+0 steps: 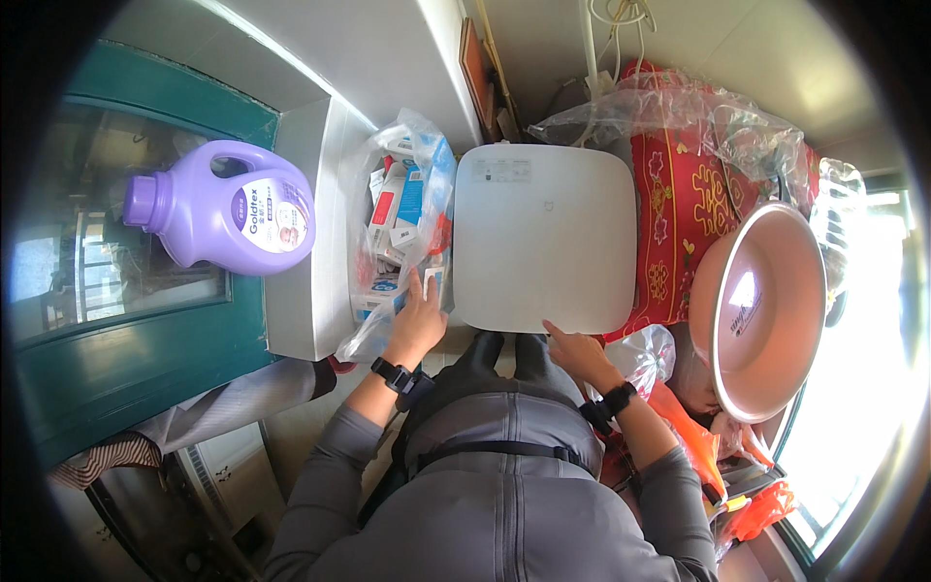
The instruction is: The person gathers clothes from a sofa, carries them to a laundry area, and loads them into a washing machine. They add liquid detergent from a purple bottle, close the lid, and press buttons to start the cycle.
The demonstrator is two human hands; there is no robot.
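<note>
Before me stands a white box-shaped appliance, perhaps a small washing machine, with a flat rounded-square lid and a printed label near its back edge. My right hand is at the lid's front edge, index finger extended onto it; the other fingers are partly hidden. To the left, a clear plastic bag holds several cardboard medicine-type boxes, mostly white with blue and red. My left hand reaches to the bag's near right side, two fingers pointing forward against it. Nothing shows gripped in either hand.
A purple Goldtex detergent jug is at the left by a green-framed window. Right of the appliance lie red patterned fabric and a pink basin tilted on its side. Orange plastic bags are at lower right.
</note>
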